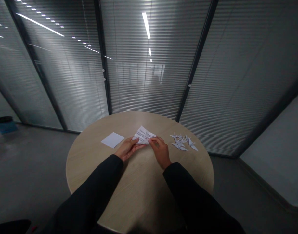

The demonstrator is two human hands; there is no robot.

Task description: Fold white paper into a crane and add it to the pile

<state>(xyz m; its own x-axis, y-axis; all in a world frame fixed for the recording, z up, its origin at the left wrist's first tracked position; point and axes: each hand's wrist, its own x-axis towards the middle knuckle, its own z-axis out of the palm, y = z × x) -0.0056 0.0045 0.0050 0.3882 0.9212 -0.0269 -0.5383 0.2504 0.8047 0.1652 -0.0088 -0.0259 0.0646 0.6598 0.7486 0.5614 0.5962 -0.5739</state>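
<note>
A folded sheet of white paper with printed lines (143,134) is held just above the round wooden table (139,191). My left hand (126,149) pinches its left corner with thumb and fingers closed on the edge. My right hand (160,150) pinches the paper's right side, fingers curled over it. Both arms wear dark sleeves.
A blank white paper square (112,139) lies flat on the table left of my hands. Several small folded paper cranes (183,142) sit in a cluster to the right. Glass walls with blinds stand behind the table; grey floor surrounds it.
</note>
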